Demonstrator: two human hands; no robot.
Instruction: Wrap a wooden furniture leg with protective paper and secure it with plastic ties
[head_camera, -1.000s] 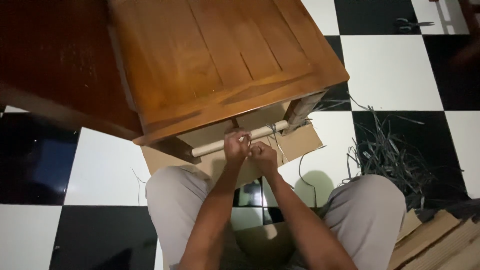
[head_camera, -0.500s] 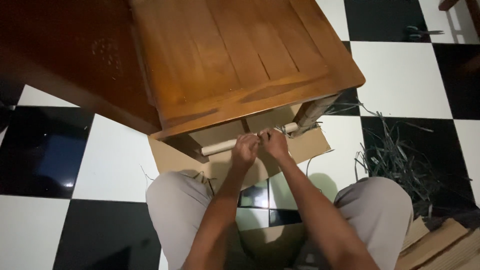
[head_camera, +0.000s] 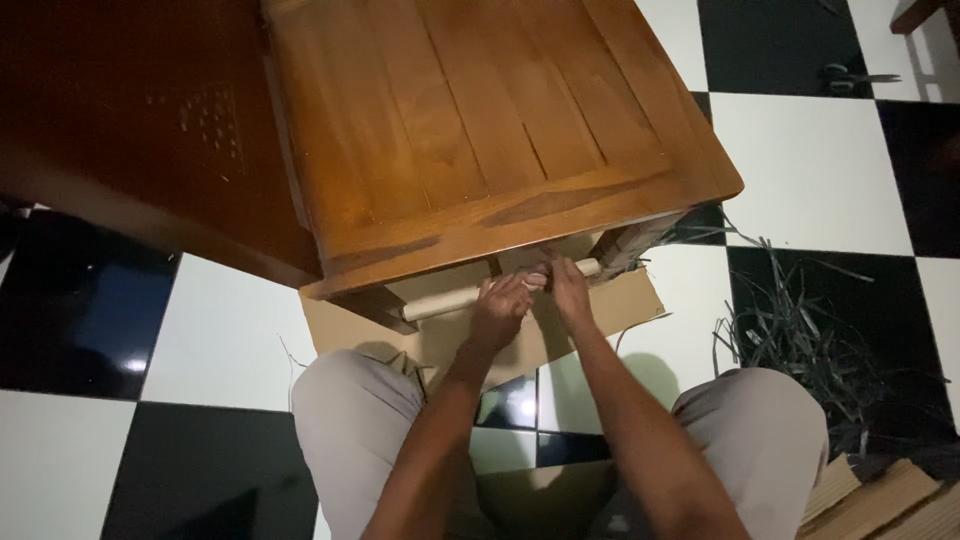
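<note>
Both hands at the paper-wrapped rail under the wooden desk

Far left: dark brown wooden panel (head_camera: 110, 130), blurred, above the black and white checkered floor (head_camera: 215, 335). Next to it, the honey-coloured plank top of the desk (head_camera: 480, 120), tilted across the upper middle. Beneath its front edge, a flat sheet of brown cardboard (head_camera: 350, 325) spread on the floor, with a pale paper-wrapped rail (head_camera: 440, 300) lying crosswise just under the edge. Left hand (head_camera: 503, 310) curled on the rail near its middle, fingers closed against it. Right hand (head_camera: 568, 290) touching the left one, fingers pinched together at the rail's right part; what sits between the fingertips, too small to tell. Right end of the rail meeting a wrapped desk leg (head_camera: 630, 245). Grey trouser knees (head_camera: 350, 410) low in view. Further right, a loose heap of dark plastic strapping (head_camera: 800, 330) on the tiles. Top right, a pair of scissors (head_camera: 850, 75). Bottom right corner, stacked corrugated cardboard pieces (head_camera: 880, 495)
</note>
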